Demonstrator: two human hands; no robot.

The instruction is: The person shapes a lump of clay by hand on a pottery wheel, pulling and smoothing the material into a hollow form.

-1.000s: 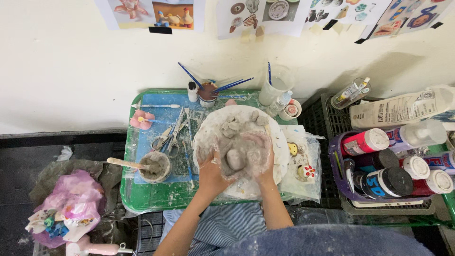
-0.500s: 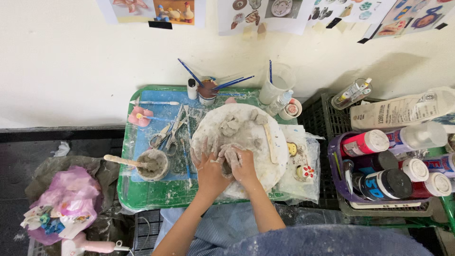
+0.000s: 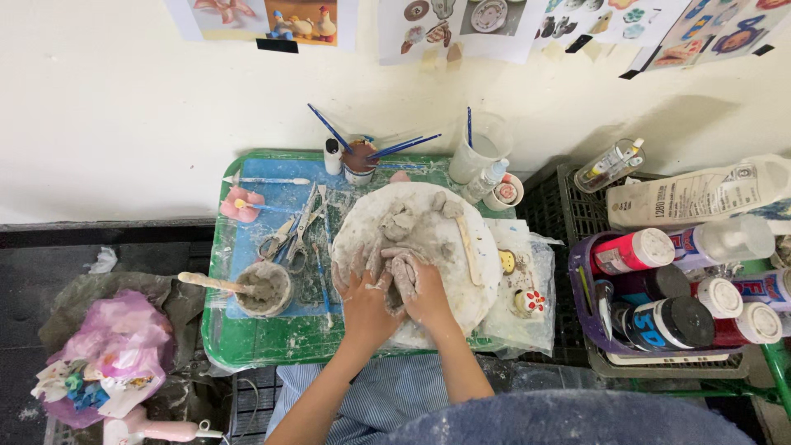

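Hands coated in wet grey slip press together on a lump of soft clay [image 3: 394, 276] near the front of a round, clay-smeared board [image 3: 486, 284]. Left hand [image 3: 362, 297] lies flat with fingers spread; right hand [image 3: 424, 288] curls around the lump. The board sits on a green plastic tray [image 3: 247, 342], beside a small bowl [image 3: 264, 288] of grey slurry.

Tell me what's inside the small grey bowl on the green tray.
The small grey bowl holds wet grey clay slurry and a wooden stick leaning over its left rim. The slurry covers the bowl's bottom and the stick's tip.
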